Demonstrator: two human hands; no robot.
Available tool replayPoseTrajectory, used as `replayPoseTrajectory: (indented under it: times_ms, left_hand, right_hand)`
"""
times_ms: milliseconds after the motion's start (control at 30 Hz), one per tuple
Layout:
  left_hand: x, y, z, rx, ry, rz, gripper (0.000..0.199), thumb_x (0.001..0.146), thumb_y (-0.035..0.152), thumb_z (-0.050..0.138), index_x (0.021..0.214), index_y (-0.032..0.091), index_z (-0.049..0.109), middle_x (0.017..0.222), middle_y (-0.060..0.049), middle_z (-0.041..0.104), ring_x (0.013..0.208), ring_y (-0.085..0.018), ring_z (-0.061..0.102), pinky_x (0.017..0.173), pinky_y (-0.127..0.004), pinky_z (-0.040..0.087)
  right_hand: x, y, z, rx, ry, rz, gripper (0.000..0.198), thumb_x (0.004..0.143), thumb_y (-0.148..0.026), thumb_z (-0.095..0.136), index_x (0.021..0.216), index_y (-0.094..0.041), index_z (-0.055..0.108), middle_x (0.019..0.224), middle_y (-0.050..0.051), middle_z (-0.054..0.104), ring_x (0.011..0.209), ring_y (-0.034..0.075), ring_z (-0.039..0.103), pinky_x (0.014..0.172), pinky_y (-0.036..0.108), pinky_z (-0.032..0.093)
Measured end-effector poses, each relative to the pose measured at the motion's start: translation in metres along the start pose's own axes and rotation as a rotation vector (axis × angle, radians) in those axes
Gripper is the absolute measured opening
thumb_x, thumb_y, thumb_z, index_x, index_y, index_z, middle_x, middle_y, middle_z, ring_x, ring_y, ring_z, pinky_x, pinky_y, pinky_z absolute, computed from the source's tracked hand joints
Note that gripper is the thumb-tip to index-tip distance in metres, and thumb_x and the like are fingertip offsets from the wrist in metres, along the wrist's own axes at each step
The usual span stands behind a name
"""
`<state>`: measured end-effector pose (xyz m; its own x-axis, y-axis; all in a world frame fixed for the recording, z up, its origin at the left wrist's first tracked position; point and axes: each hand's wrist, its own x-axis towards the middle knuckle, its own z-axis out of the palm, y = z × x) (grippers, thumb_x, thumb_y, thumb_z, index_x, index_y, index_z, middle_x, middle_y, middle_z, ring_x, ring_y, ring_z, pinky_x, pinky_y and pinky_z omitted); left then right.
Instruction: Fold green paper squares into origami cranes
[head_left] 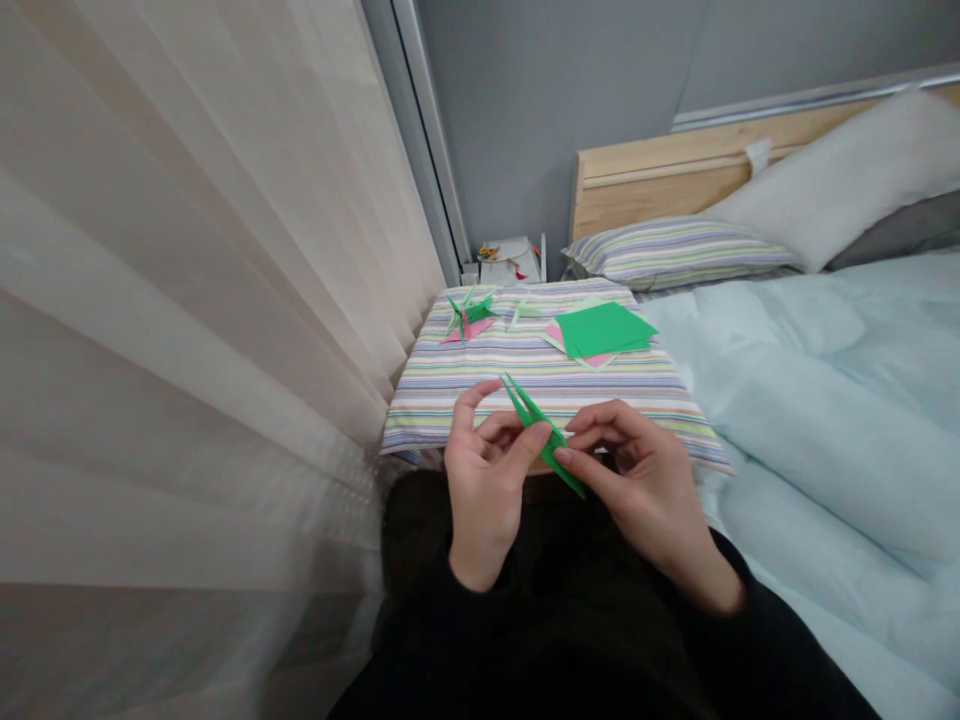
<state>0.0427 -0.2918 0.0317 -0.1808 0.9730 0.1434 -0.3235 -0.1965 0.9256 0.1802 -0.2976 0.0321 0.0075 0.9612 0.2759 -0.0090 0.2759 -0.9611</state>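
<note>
Folded paper: a slim, bright green piece point(553, 440), held just below the centre of the frame, above the near edge of the striped cloth point(420, 405).
Its long axis: slanting from two narrow, parted tips at upper left to one point at lower right.
My left hand point(486, 480): left of the paper, thumb clamped across its middle against fingers partly hidden behind; index finger raised, curling near the split tips.
My right hand point(649, 475): right of the paper, thumb and fingertips pinching its lower edge, nearer the single point.
Beyond, right of centre: green sheets point(606, 328) fanned over pink ones point(596, 360).
Beyond, left of centre: folded paper figures point(477, 312), green and pink.
Far left: pale curtain point(187, 300).
Right: light blue bedding point(825, 370).
</note>
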Motion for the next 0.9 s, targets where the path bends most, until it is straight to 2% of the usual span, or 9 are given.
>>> replayPoseTrajectory:
  times_ms: [67, 100, 233, 300, 400, 500, 667, 800, 900]
  left_hand:
    - [-0.003, -0.01, 0.004, -0.055, -0.052, -0.109, 0.03, 0.076, 0.028, 0.085, 0.098, 0.018, 0.067, 0.085, 0.0, 0.074, 0.077, -0.013, 0.069, 0.074, -0.023, 0.053]
    - [-0.003, -0.013, 0.004, -0.054, -0.06, -0.116, 0.023, 0.076, 0.029, 0.085, 0.089, 0.017, 0.069, 0.084, -0.001, 0.074, 0.077, -0.013, 0.069, 0.076, -0.023, 0.053]
    - [0.003, -0.01, -0.003, 0.054, -0.113, -0.129, 0.021, 0.072, 0.032, 0.087, 0.082, 0.016, 0.078, 0.079, -0.003, 0.076, 0.074, -0.015, 0.068, 0.074, -0.026, 0.053]
    - [0.007, -0.002, -0.007, 0.172, -0.181, -0.136, 0.021, 0.072, 0.035, 0.087, 0.077, 0.015, 0.079, 0.075, -0.003, 0.076, 0.07, -0.016, 0.066, 0.07, -0.027, 0.052]
    - [0.009, 0.01, -0.011, 0.37, -0.321, -0.127, 0.022, 0.076, 0.037, 0.084, 0.075, 0.015, 0.081, 0.068, -0.001, 0.073, 0.063, -0.015, 0.061, 0.062, -0.026, 0.046]
    - [0.008, 0.013, -0.011, 0.459, -0.405, -0.106, 0.024, 0.08, 0.039, 0.08, 0.076, 0.015, 0.081, 0.067, -0.002, 0.072, 0.062, -0.016, 0.062, 0.061, -0.027, 0.046]
    - [0.006, 0.009, -0.008, 0.27, -0.435, -0.149, 0.027, 0.089, 0.041, 0.072, 0.087, 0.015, 0.079, 0.079, -0.006, 0.077, 0.066, -0.017, 0.07, 0.068, -0.029, 0.055]
    - [0.002, 0.005, -0.006, 0.238, -0.428, -0.223, 0.03, 0.088, 0.044, 0.073, 0.092, 0.014, 0.076, 0.081, -0.008, 0.078, 0.058, -0.016, 0.07, 0.058, -0.026, 0.054]
    - [0.0, 0.002, -0.005, 0.224, -0.397, -0.282, 0.029, 0.086, 0.042, 0.075, 0.093, 0.014, 0.076, 0.08, -0.009, 0.079, 0.062, -0.018, 0.073, 0.06, -0.028, 0.058]
  right_hand:
    - [-0.001, 0.003, 0.005, 0.03, 0.022, 0.044, 0.02, 0.081, -0.024, 0.078, 0.095, -0.022, 0.065, 0.073, -0.001, 0.071, 0.067, 0.016, 0.067, 0.063, 0.027, 0.05]
    - [-0.002, 0.005, 0.006, 0.035, 0.022, 0.054, 0.02, 0.082, -0.025, 0.078, 0.095, -0.022, 0.064, 0.072, -0.001, 0.071, 0.066, 0.016, 0.067, 0.061, 0.027, 0.05]
    - [-0.002, 0.007, 0.002, -0.074, -0.049, 0.014, 0.01, 0.089, -0.03, 0.072, 0.092, -0.021, 0.068, 0.075, 0.001, 0.073, 0.069, 0.017, 0.068, 0.066, 0.029, 0.052]
    - [0.0, 0.007, -0.003, -0.166, -0.032, -0.04, 0.012, 0.091, -0.032, 0.069, 0.092, -0.021, 0.071, 0.082, 0.004, 0.074, 0.075, 0.018, 0.068, 0.068, 0.031, 0.052]
    - [0.005, 0.005, -0.009, -0.173, -0.025, -0.074, 0.014, 0.088, -0.034, 0.074, 0.091, -0.021, 0.074, 0.083, 0.004, 0.071, 0.074, 0.018, 0.064, 0.065, 0.031, 0.051]
    - [0.009, 0.001, -0.011, -0.075, -0.091, -0.013, 0.018, 0.085, -0.036, 0.077, 0.078, -0.02, 0.072, 0.072, 0.002, 0.067, 0.065, 0.016, 0.062, 0.06, 0.029, 0.05]
    - [0.011, -0.001, -0.01, 0.086, -0.089, 0.11, 0.025, 0.081, -0.041, 0.08, 0.073, -0.019, 0.071, 0.064, 0.001, 0.066, 0.057, 0.015, 0.062, 0.055, 0.028, 0.053]
    - [0.014, 0.004, -0.011, 0.094, -0.011, 0.097, 0.022, 0.078, -0.037, 0.081, 0.072, -0.019, 0.071, 0.066, 0.0, 0.064, 0.052, 0.012, 0.057, 0.048, 0.025, 0.049]
    - [0.017, 0.009, -0.01, 0.072, 0.055, 0.084, 0.021, 0.079, -0.037, 0.079, 0.073, -0.019, 0.071, 0.065, -0.001, 0.064, 0.047, 0.01, 0.048, 0.04, 0.023, 0.041]
